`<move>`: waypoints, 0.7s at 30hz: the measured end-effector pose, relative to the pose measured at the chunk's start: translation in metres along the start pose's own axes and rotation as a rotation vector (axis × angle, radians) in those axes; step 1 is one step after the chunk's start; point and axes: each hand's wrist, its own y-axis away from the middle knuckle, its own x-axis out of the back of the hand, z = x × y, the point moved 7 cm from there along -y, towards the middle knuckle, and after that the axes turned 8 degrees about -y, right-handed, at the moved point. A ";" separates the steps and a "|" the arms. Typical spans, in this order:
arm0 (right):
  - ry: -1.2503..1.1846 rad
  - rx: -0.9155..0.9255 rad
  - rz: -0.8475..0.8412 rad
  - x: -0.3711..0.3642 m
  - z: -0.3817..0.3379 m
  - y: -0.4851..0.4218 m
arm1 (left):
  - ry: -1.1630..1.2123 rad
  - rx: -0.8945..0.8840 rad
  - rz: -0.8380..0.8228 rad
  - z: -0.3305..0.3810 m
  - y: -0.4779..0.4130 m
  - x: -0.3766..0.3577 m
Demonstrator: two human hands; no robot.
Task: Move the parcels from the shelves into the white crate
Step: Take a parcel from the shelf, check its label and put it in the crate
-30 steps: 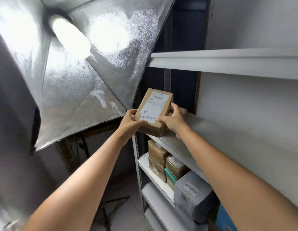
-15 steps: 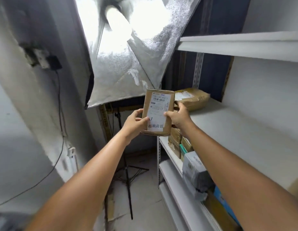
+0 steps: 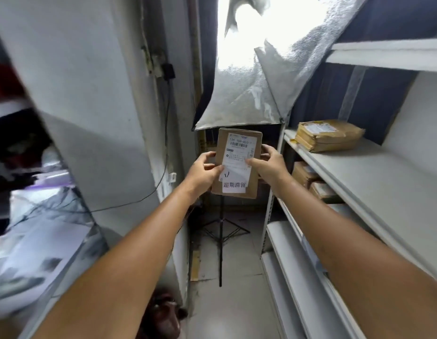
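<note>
A small brown cardboard parcel (image 3: 238,152) with a white shipping label hangs upright in the air in front of me, clear of the shelves. My left hand (image 3: 202,171) grips its left edge and my right hand (image 3: 267,162) grips its right edge, thumbs on the label side. One flat brown paper parcel (image 3: 328,135) lies on the white shelf (image 3: 383,182) at the right. Several brown parcels (image 3: 308,176) are stacked on the shelf below. No white crate is in view.
A silver softbox light (image 3: 256,81) hangs ahead on a black tripod stand (image 3: 221,231) in the narrow aisle. A white wall (image 3: 90,94) with a black cable stands at the left, with cluttered shelving (image 3: 29,192) beside it. Lower white shelves (image 3: 293,277) run along the right.
Both hands lifted the parcel off the right shelf, drew it left into the aisle and turned it upright. The view has swung left and down.
</note>
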 end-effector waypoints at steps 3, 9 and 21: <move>0.026 -0.009 -0.063 -0.033 0.011 0.031 | 0.037 0.050 0.053 -0.027 0.036 0.025; 0.052 -0.074 -0.229 -0.092 0.037 0.095 | 0.010 0.156 0.150 -0.085 0.111 0.065; 0.096 -0.153 -0.622 -0.220 0.068 0.207 | -0.041 0.343 0.547 -0.155 0.286 0.149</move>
